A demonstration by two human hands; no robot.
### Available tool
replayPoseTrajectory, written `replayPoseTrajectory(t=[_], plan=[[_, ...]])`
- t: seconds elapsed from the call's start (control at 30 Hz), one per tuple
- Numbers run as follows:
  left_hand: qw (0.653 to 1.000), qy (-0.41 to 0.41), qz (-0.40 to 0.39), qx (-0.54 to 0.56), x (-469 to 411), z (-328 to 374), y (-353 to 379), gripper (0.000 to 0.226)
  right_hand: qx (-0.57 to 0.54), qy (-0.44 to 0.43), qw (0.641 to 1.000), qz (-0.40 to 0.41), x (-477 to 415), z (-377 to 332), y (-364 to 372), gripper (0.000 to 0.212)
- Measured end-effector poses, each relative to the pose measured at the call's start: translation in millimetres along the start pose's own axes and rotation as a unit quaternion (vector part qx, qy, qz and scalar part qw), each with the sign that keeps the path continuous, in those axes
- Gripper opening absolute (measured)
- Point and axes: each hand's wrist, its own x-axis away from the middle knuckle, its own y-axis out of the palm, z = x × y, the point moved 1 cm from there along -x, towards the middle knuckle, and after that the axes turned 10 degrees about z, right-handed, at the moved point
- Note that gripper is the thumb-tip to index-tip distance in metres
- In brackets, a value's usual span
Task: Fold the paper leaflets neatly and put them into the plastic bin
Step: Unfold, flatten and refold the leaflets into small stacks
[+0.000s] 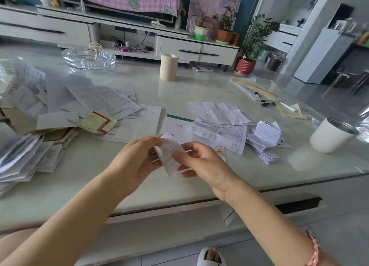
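Observation:
Both hands hold one small printed leaflet above the near middle of the glass-topped table. My left hand grips its left side and my right hand pinches its right side with thumb over the paper. The leaflet is partly folded and curls at the top. Flat unfolded leaflets lie just behind the hands. A small heap of folded leaflets sits to the right. A large loose pile of papers covers the table's left. At the far left edge is a clear container, only partly in view.
A white cup stands at the right, near crinkled clear plastic. A beige roll and a glass ashtray stand at the back. Pens and a ruler lie back right. The table's front edge runs just below the hands.

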Motion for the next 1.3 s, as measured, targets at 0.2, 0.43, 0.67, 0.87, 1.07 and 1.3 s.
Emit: replayPoseTrajectory(t=[0.2, 0.43, 0.67, 0.87, 1.07, 1.3], plan=[[0.997, 0.012, 0.001, -0.07, 1, -2, -1, 0.02, 0.001, -0.022, 0.999, 0.043, -5, 1, -7, 0.009], [0.977, 0.095, 0.031, -0.19, 4, -9, -3, 0.013, -0.059, -0.017, 0.997, 0.048, -3, 2, -12, 0.007], [0.971, 0.096, 0.033, -0.217, 4, -12, 0, 0.013, -0.067, -0.032, 0.994, 0.076, 0, 6, -17, 0.017], [0.98, 0.051, 0.022, -0.192, 7, -12, 4, 0.017, -0.086, -0.045, 0.981, 0.167, -15, -1, -50, 0.007], [0.979, 0.039, 0.024, -0.198, 8, -13, 5, 0.019, -0.261, 0.008, 0.855, 0.449, -41, 2, -159, 0.016], [0.977, 0.022, 0.03, -0.209, 6, -20, 8, 0.021, -0.229, 0.12, 0.846, 0.466, -74, 45, -208, 0.022]])
